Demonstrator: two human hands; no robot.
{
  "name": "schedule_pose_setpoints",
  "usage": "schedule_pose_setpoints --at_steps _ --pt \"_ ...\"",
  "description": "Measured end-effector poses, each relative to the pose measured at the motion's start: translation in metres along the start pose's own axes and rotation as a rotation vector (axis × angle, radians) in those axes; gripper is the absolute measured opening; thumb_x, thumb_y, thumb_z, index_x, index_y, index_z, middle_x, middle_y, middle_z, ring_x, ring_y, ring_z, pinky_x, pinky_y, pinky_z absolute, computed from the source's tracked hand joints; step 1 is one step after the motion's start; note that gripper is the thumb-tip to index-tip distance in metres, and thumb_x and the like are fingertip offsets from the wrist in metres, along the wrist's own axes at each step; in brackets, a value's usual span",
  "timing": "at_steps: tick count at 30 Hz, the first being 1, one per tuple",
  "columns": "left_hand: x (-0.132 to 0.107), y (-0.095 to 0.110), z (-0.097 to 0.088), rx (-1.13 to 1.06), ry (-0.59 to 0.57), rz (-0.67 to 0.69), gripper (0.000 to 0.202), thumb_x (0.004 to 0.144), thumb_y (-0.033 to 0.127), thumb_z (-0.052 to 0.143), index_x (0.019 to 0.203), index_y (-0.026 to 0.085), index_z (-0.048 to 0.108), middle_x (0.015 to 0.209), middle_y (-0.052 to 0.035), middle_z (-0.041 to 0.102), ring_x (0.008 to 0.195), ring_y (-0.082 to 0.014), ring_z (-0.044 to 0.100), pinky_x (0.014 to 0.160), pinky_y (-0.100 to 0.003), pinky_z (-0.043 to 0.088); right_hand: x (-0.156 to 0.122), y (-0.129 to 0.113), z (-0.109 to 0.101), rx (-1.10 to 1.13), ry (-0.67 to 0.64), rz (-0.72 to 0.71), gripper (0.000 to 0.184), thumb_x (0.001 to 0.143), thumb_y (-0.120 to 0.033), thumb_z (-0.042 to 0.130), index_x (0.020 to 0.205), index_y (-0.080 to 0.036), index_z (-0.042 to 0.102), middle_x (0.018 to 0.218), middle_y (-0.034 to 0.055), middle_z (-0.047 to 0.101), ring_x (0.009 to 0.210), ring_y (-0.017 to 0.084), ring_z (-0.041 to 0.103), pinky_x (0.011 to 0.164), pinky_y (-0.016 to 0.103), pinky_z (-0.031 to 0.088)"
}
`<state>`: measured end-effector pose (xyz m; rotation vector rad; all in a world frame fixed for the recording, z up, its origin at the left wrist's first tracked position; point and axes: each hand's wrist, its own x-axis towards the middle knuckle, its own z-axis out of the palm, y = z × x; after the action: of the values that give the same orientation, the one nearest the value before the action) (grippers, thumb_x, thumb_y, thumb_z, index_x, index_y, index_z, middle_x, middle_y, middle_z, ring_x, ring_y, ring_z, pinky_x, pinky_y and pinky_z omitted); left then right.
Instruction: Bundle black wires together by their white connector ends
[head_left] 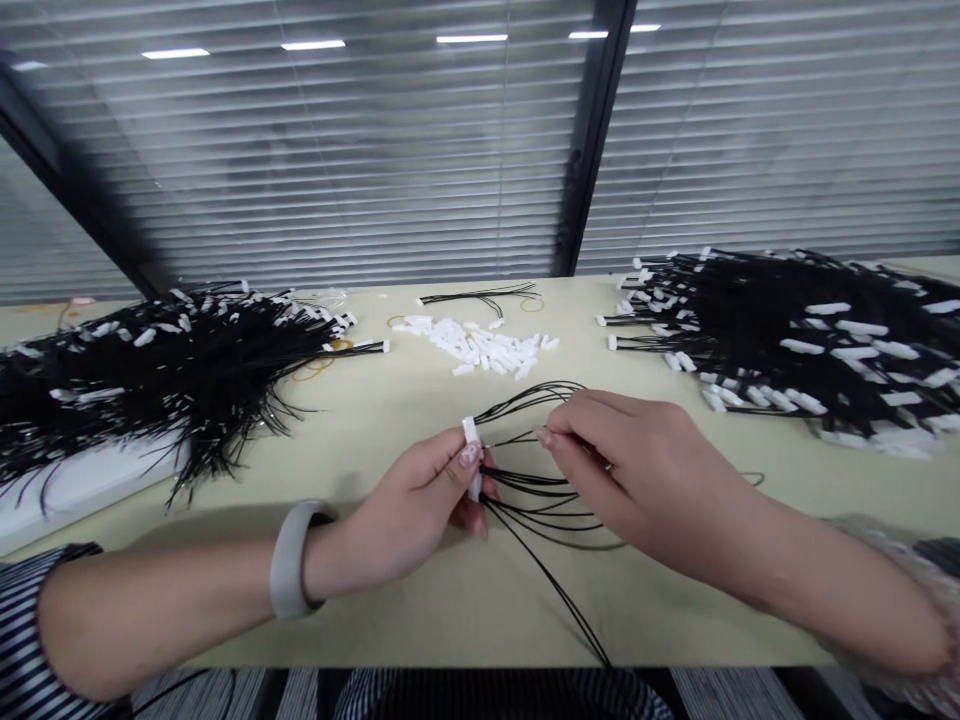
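Observation:
My left hand (420, 505) is closed around a small white plastic connector (472, 436) held upright between thumb and fingers, just above the table. Several thin black wires (536, 495) fan out from it to the right. My right hand (622, 455) pinches one of these black wires close to the connector, fingertips almost touching the left thumb. A grey band sits on my left wrist (291, 560).
A heap of loose white connectors (480, 345) lies mid-table. Large piles of black wires with white ends lie at the left (172, 360) and right (795, 330). A few rubber bands (319, 368) and loose wires lie behind. The pale table (420, 610) ends at window blinds.

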<state>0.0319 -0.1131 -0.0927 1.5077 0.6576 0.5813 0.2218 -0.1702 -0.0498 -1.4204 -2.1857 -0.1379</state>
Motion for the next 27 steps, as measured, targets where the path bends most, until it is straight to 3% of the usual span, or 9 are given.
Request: schedule_pose_setpoints --at_steps 15,21,27 --pt "-0.0002 0.0029 0.0005 0.057 -0.012 0.014 0.029 0.090 0.041 0.035 0.083 0.016 0.047 0.075 0.0021 0.049 0.057 -0.0057 0.054 0.056 -0.021 0.046 0.0036 -0.0007 0.0012 0.063 -0.134 0.097 0.018 0.083 -0.017 0.040 0.071 -0.016 0.053 0.066 -0.0012 0.052 0.060 0.008 0.043 0.057 0.024 0.030" --pt "-0.0008 0.0004 -0.0004 0.094 -0.004 0.024 0.029 0.089 0.041 0.035 0.083 0.015 0.048 0.074 0.0021 0.048 0.055 -0.0057 0.053 0.054 -0.021 0.046 0.0046 -0.0025 0.0004 0.189 -0.211 0.177 0.024 0.085 -0.020 0.039 0.061 -0.016 0.043 0.057 -0.0049 0.046 0.052 0.006 0.035 0.051 0.022 0.026" --pt "-0.0040 0.0005 0.0006 0.167 0.020 0.041 0.029 0.089 0.041 0.035 0.082 0.016 0.048 0.075 0.0011 0.048 0.057 -0.0071 0.053 0.054 -0.022 0.047 0.0053 -0.0004 0.0015 0.252 -0.259 0.222 0.027 0.087 -0.022 0.036 0.062 -0.016 0.040 0.057 -0.0045 0.047 0.053 0.006 0.036 0.051 0.022 0.026"
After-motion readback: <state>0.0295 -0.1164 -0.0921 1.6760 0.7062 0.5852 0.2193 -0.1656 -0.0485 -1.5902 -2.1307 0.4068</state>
